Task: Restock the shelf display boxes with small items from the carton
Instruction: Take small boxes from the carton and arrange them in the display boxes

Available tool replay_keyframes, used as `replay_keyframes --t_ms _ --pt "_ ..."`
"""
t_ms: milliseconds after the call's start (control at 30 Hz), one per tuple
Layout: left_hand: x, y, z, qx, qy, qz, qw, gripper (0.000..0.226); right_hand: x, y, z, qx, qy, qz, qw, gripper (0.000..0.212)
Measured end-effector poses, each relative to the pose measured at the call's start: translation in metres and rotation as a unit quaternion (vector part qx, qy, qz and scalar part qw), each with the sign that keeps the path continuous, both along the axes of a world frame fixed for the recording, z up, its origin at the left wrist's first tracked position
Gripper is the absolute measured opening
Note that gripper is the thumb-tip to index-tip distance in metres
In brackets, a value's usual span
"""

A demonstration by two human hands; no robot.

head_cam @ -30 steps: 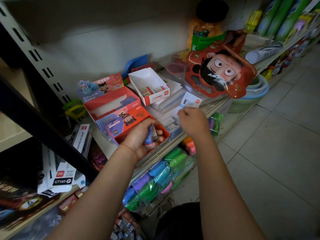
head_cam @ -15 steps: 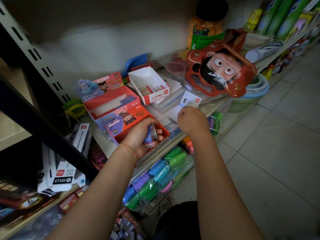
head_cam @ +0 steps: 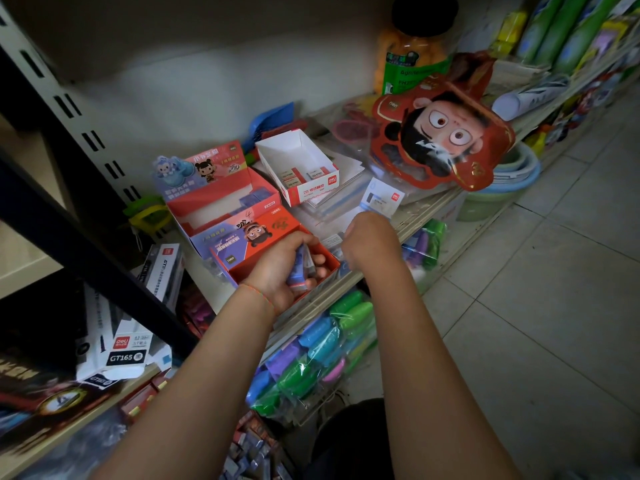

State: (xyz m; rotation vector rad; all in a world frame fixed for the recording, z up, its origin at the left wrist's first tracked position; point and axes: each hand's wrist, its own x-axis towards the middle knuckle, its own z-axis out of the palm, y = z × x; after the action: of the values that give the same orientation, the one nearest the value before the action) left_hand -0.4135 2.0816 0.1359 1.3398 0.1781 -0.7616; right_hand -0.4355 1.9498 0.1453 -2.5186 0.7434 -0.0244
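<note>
My left hand (head_cam: 282, 268) grips a small stack of wrapped blue erasers (head_cam: 300, 271) inside the open red carton (head_cam: 242, 259) at the shelf's front edge. My right hand (head_cam: 369, 242) hovers just right of the carton with its fingers curled downward; whatever is under them is hidden. Behind the carton stands a red and blue display box (head_cam: 221, 202) with a cartoon header and a few blue items inside. Further right is a white display box (head_cam: 301, 168) holding a few erasers at its bottom.
A red cartoon-face pack (head_cam: 440, 136) and an orange jar (head_cam: 412, 53) stand at the back right. A white card packet (head_cam: 382, 200) lies near the shelf edge. Bagged coloured items (head_cam: 318, 355) hang below the shelf. A dark upright post (head_cam: 86, 251) crosses at left.
Both hands stay almost where they were. The left hand keeps its grip on the erasers in the carton; the right hand has shifted very slightly.
</note>
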Motion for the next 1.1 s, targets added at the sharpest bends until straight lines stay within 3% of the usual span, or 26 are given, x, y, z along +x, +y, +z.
replay_keyframes --t_ms 133,200,267,333,400,467,533,633,733,900,1100 --pt "0.000 0.000 0.000 0.000 -0.001 -0.001 1.000 0.014 -0.001 -0.007 0.003 0.051 -0.053 -0.018 0.997 0.026" --pt "0.000 0.000 0.000 -0.002 -0.001 0.002 1.000 0.013 -0.004 -0.008 0.008 0.020 -0.109 -0.026 0.993 0.024" --pt "0.000 0.000 0.000 -0.004 0.000 0.003 1.000 0.013 -0.005 -0.007 0.007 0.007 -0.121 0.003 0.993 0.017" --pt "0.000 0.000 0.000 -0.007 0.001 0.003 1.000 0.014 -0.006 -0.006 0.004 0.058 -0.119 0.035 0.991 0.008" --pt "0.000 0.000 0.000 -0.007 0.001 0.002 1.000 0.015 -0.006 -0.009 0.004 0.081 -0.138 0.031 0.987 0.021" --pt "0.000 0.001 0.000 -0.005 0.000 0.000 1.000 0.015 -0.007 -0.013 0.008 0.036 -0.163 -0.001 0.986 0.028" --pt "0.000 0.001 -0.001 -0.006 -0.001 -0.001 1.000 0.014 -0.008 -0.013 0.009 -0.006 -0.136 -0.010 0.991 0.031" --pt "0.000 0.002 -0.001 -0.002 -0.003 -0.001 1.000 0.014 -0.006 -0.007 0.002 -0.038 -0.011 0.015 0.999 0.035" --pt "-0.001 0.002 0.000 -0.002 -0.003 -0.004 1.000 0.015 -0.005 -0.002 0.002 -0.052 0.032 0.024 0.998 0.032" --pt "-0.001 0.001 0.000 0.001 -0.001 -0.005 1.000 0.014 -0.002 0.000 0.000 0.037 0.008 0.059 0.998 0.024" --pt "-0.001 0.001 0.000 0.000 0.004 0.001 1.000 0.013 -0.004 -0.010 0.004 0.022 -0.048 -0.033 0.998 0.031"
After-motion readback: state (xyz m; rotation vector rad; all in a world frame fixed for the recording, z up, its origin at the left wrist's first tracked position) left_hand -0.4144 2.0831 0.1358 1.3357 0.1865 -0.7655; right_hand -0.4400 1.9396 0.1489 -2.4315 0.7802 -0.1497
